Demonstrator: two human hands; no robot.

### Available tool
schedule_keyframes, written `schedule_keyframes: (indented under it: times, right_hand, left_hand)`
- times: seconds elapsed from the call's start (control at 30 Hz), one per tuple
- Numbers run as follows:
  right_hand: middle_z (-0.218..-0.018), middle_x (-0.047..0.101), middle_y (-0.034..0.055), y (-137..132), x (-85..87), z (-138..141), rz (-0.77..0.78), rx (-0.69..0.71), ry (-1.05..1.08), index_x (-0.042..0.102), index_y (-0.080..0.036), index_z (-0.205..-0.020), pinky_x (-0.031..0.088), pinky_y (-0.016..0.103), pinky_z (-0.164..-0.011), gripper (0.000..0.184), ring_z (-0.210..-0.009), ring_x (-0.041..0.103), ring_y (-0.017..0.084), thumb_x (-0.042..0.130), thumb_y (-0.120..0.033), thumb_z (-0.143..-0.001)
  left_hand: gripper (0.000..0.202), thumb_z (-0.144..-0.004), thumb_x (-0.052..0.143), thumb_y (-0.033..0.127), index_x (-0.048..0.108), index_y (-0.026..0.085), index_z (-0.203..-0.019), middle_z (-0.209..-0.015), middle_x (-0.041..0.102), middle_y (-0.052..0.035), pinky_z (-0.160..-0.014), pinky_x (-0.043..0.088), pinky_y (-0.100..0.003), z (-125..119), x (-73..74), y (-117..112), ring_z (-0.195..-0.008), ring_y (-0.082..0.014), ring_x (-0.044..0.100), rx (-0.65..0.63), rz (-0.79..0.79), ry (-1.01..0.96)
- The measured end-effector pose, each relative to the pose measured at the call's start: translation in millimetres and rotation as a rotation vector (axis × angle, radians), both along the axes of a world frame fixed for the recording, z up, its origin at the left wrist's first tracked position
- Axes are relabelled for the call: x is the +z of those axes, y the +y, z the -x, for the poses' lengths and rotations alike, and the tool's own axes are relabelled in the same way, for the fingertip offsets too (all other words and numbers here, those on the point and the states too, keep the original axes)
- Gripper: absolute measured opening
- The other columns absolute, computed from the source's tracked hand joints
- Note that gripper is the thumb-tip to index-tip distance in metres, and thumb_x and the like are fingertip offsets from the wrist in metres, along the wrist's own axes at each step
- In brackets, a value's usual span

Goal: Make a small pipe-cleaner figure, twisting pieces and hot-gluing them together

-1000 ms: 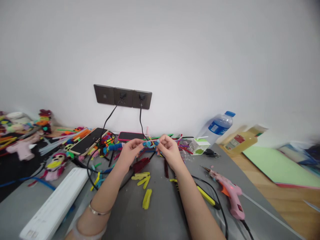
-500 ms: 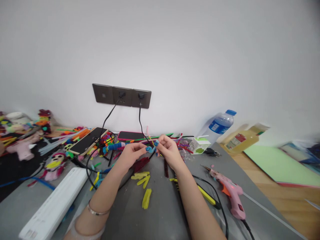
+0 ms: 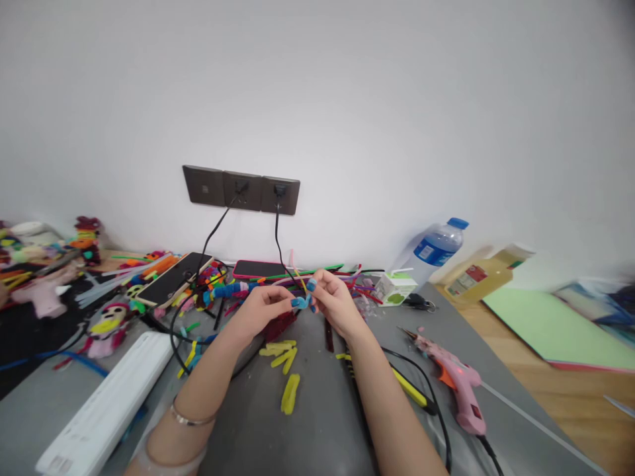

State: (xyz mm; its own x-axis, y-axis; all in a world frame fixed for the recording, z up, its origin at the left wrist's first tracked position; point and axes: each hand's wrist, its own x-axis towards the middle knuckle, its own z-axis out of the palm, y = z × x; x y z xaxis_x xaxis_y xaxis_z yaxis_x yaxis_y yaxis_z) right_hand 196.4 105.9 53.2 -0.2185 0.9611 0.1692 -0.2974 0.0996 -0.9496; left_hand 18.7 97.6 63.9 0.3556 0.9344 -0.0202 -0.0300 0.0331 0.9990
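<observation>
Between my fingertips is a short, curved piece of light-blue pipe cleaner point(image 3: 304, 303). My left hand point(image 3: 264, 312) pinches its left end, thumb against the fingers. The other end sits in the pinch of my right hand point(image 3: 336, 305), raised slightly higher. Both hands hover over the back middle of the grey table point(image 3: 262, 430). On the tabletop below them lie several yellow fuzzy strips, one thick folded yellow piece point(image 3: 290, 395) nearest me. A dark red fuzzy bundle point(image 3: 280, 328) lies beneath my left hand, partly hidden by it.
To the right lies a pink hot glue gun point(image 3: 459, 383) beside a yellow-and-black cutter point(image 3: 414, 390). A white power strip point(image 3: 106, 403) is at left, near phones, cords and a fuzzy doll point(image 3: 108, 328). A water bottle point(image 3: 436, 251) and a small box point(image 3: 395, 288) stand near the wall.
My left hand has shifted slightly right, toward my right hand, and the blue piece now looks more sharply curved. Everything on the table stays in place.
</observation>
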Motion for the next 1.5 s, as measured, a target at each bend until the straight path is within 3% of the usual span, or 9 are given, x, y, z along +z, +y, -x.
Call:
schedule_keyframes:
  times: [0.23, 0.77, 1.5]
  right_hand:
    - [-0.051, 0.055, -0.0071, -1.0, -0.1, 0.8, 0.032, 0.030, 0.013, 0.053, -0.020, -0.075, 0.035, 0.017, -0.039, 0.038, -0.039, 0.042, 0.006, 0.082, -0.044, -0.070]
    - [-0.052, 0.054, -0.0069, 0.1, -1.6, -0.7, 0.051, 0.041, 0.025, 0.054, -0.019, -0.075, 0.034, 0.017, -0.040, 0.037, -0.041, 0.041, 0.006, 0.082, -0.043, -0.070]
    - [-0.053, 0.054, -0.0076, -0.4, -1.6, 0.2, 0.050, 0.066, 0.039, 0.053, -0.020, -0.076, 0.034, 0.017, -0.040, 0.036, -0.041, 0.041, 0.006, 0.082, -0.040, -0.069]
  left_hand:
    - [0.036, -0.068, 0.077, 0.048, 0.068, 0.013, -0.068, -0.062, 0.058, 0.0005, -0.054, 0.032, -0.022, 1.6, -4.8, 1.3, -0.056, -0.0093, 0.045, -0.067, -0.006, 0.033]
    - [0.035, -0.070, 0.075, 0.047, 0.070, 0.013, -0.069, -0.069, 0.065, -0.0045, -0.062, 0.040, -0.025, -1.3, -3.5, 1.9, -0.064, -0.0142, 0.053, -0.007, -0.122, 0.067]
    - [0.034, -0.070, 0.076, 0.047, 0.071, 0.013, -0.071, -0.070, 0.065, -0.0046, -0.062, 0.039, -0.025, -0.8, -3.3, 1.3, -0.065, -0.0146, 0.053, -0.041, -0.119, 0.074]
